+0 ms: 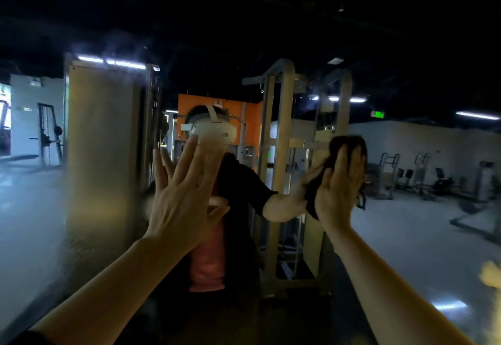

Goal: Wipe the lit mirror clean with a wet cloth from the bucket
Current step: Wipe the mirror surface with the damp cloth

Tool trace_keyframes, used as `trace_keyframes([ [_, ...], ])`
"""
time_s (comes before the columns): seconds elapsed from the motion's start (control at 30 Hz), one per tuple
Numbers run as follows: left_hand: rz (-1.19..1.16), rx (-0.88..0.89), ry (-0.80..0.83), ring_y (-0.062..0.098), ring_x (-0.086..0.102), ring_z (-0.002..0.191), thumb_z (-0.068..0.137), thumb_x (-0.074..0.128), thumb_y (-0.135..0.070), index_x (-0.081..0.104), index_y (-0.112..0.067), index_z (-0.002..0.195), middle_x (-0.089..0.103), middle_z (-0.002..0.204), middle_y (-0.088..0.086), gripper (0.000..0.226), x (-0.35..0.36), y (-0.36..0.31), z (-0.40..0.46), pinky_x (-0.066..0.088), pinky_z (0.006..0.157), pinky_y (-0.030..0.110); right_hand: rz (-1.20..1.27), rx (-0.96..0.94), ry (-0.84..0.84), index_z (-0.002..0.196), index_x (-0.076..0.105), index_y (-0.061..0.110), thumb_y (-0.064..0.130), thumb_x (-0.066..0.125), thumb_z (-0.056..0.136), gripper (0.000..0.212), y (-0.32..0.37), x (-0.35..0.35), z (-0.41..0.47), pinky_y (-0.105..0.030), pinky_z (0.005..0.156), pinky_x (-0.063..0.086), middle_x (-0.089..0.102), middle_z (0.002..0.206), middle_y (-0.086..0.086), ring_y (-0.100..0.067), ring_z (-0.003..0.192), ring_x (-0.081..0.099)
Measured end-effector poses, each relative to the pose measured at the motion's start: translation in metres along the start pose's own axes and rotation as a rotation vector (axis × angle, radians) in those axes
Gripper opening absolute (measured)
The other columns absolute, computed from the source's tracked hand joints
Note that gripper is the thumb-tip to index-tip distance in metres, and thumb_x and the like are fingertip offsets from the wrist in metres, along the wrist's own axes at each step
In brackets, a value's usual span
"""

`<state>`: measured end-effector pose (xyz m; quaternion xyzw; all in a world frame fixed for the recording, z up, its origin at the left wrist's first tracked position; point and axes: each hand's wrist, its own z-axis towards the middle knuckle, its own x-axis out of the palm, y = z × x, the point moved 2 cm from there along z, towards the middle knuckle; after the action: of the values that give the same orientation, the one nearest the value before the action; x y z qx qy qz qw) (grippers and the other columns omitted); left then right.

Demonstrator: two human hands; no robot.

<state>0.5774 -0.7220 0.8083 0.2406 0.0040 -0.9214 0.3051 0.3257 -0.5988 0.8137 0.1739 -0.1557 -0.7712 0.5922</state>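
Item: cloth (pixel 349 144), dark, soft and limp. It sits bunched between the right hand (pixel 339 190) and the mirror (pixel 406 222), about level with the reflected shoulder, its loose ends hanging past the far edge of the palm. Judged light, pliant and probably damp; it should mould to flat glass and is best driven by a flat palm over its middle, the edges gathered in.

Item: mirror, large, rigid, smooth. Judged fragile and likely slick when wet; even pressure is advised. It reflects gym machines and ceiling lights.

Right hand: fingers (pixel 355 160) nearly straight, pressing the cloth onto the glass rather than clenching it.

Left hand (pixel 180 198): fingers (pixel 187 155) spread wide, released, holding nothing; whether they touch the glass cannot be told.

Bucket: not in view.
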Motion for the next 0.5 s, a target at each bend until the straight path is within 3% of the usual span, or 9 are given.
trace_keyframes([
  [0.13,0.02,0.072,-0.021,0.027,-0.002,0.152,0.076,0.062,-0.06,0.019,-0.011,0.155,0.003,0.164,0.011,0.103,0.001,-0.023,0.036,-0.004,0.117,0.062,-0.038,-0.467,0.2,0.155,0.02,0.015,0.019,0.039,0.097,0.061,0.055,0.018,-0.026,-0.052,0.123,0.008,0.009,0.165,-0.006,-0.026,0.153,0.002],
  [0.2,0.029,0.113,-0.024,0.027,-0.003,0.151,0.075,0.067,-0.058,0.018,-0.01,0.155,0.003,0.164,0.011,0.105,0.005,-0.032,0.047,-0.001,0.116,0.064,-0.041,-0.578,0.247,0.155,0.02,0.02,0.018,0.041,0.099,0.061,0.035,0.016,-0.036,-0.051,0.122,0.009,0.005,0.165,0.0,-0.023,0.153,0.002],
  [0.23,0.038,0.129,-0.026,0.028,-0.003,0.151,0.074,0.07,-0.056,0.018,-0.01,0.155,0.003,0.164,0.011,0.107,0.006,-0.035,0.051,0.0,0.114,0.066,-0.046,-0.536,0.22,0.155,0.022,0.02,0.02,0.037,0.099,0.058,0.016,0.009,-0.032,-0.052,0.122,0.013,0.009,0.165,0.0,-0.023,0.153,0.006],
  [0.3,0.064,0.143,-0.017,0.03,-0.005,0.151,0.072,0.073,-0.055,0.017,-0.013,0.156,0.001,0.164,0.01,0.109,0.004,-0.039,0.06,0.001,0.112,0.069,-0.045,-0.259,0.095,0.153,0.028,0.015,0.018,0.034,0.1,0.053,-0.03,-0.008,-0.013,-0.056,0.119,0.024,0.018,0.163,-0.007,-0.028,0.151,0.016],
  [0.4,0.093,0.093,0.063,0.03,-0.017,0.149,0.075,0.065,-0.061,-0.001,-0.021,0.155,-0.014,0.163,0.007,0.112,0.005,-0.039,0.073,-0.003,0.113,0.07,-0.005,0.118,-0.029,0.154,0.024,0.009,0.005,0.036,0.101,0.055,-0.066,-0.024,0.031,-0.057,0.118,0.022,0.017,0.162,-0.014,-0.033,0.15,0.015],
  [0.47,0.141,0.07,0.082,0.03,-0.02,0.149,0.073,0.059,-0.069,-0.008,-0.021,0.154,-0.02,0.162,0.007,0.115,0.009,-0.038,0.077,-0.005,0.113,0.07,0.031,0.087,-0.055,0.153,0.027,0.008,0.001,0.038,0.099,0.055,-0.048,-0.021,0.05,-0.048,0.123,0.016,0.02,0.161,-0.015,-0.032,0.149,0.015],
  [0.5,0.17,0.064,0.075,0.03,-0.018,0.149,0.071,0.059,-0.072,-0.006,-0.02,0.154,-0.019,0.162,0.007,0.118,0.011,-0.038,0.078,-0.006,0.113,0.069,0.046,0.016,-0.069,0.15,0.032,0.007,0.0,0.039,0.097,0.053,-0.03,-0.018,0.054,-0.038,0.124,0.011,0.024,0.159,-0.014,-0.028,0.149,0.016],
])
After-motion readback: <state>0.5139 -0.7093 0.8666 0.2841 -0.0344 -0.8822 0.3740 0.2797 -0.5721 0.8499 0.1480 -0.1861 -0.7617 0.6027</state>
